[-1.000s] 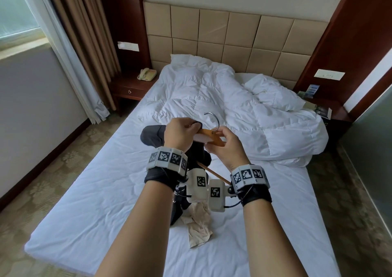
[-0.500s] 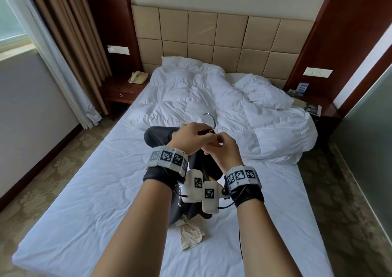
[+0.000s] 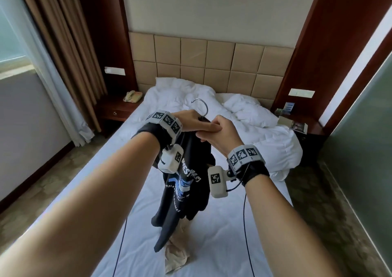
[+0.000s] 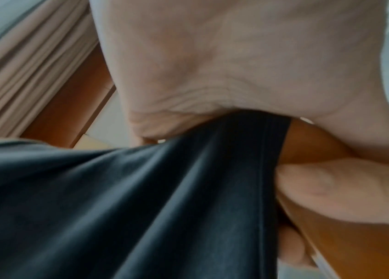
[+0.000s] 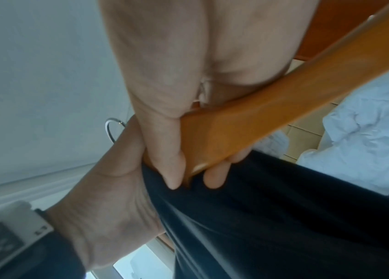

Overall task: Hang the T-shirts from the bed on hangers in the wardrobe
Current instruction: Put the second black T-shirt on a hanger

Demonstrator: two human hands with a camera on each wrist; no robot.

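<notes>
left grip [image 3: 191,121]: holds black T-shirt [image 3: 186,183] collar bunched at hanger [image 5: 248,120] neck
right grip [image 3: 218,134]: clamps hanger arm
tip: feed arm through collar; avoid stretching

Her right hand [image 5: 188,75] grips the wooden hanger [image 5: 260,105]; the left hand [image 5: 107,188] bunches the dark T-shirt [image 5: 284,217] beside it.

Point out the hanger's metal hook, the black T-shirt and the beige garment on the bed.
metal hook [image 3: 204,105]: head view, top of its curve.
black T-shirt [image 3: 186,194]: head view, printed front.
beige garment [image 3: 176,255]: head view, crumpled middle.
</notes>
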